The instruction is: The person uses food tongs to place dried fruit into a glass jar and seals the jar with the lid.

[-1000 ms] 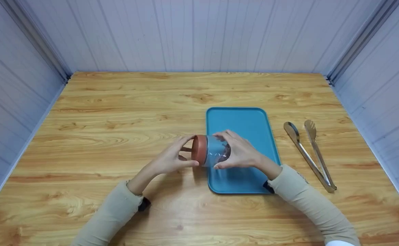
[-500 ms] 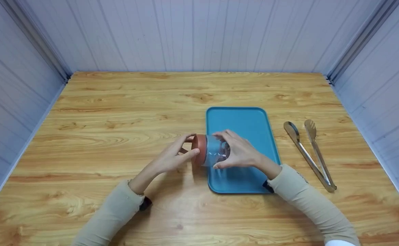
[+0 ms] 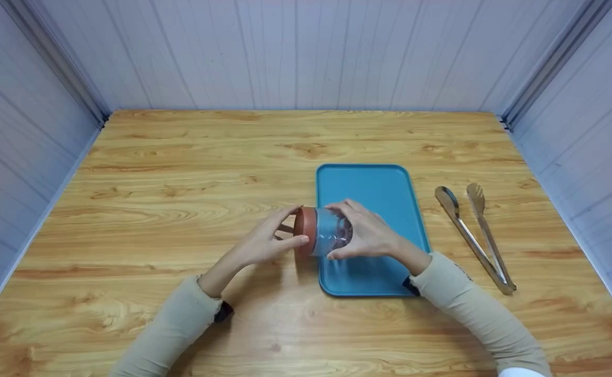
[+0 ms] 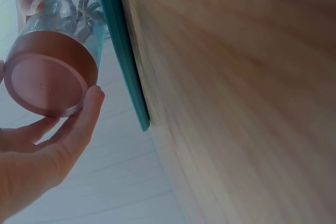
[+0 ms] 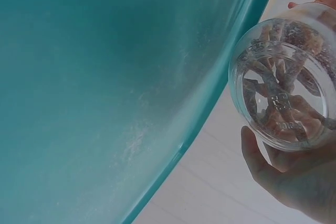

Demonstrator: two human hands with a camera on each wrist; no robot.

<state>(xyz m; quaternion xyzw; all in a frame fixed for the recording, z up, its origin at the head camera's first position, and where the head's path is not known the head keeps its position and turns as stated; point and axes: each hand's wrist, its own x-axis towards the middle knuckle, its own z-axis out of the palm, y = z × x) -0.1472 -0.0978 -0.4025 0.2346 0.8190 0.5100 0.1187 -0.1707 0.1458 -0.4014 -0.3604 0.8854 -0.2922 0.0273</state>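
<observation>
A clear jar with a reddish-brown lid lies sideways in both hands above the left part of a blue tray. My left hand grips the lid by its rim, thumb on the near side and fingers on the far side. My right hand holds the jar's body near its base. Brownish, strip-like pieces lie inside the jar in the right wrist view. The lid's flat top faces the left wrist camera, and the lid sits on the jar's mouth.
Metal tongs lie spread on the wooden table, right of the tray. One tong end is spoon-shaped, the other slotted. White panel walls stand behind the table and on both sides.
The left hand's thumb and fingers have shifted round the lid's rim. The right hand and the jar stay in nearly the same place; the tray and tongs have not moved.
</observation>
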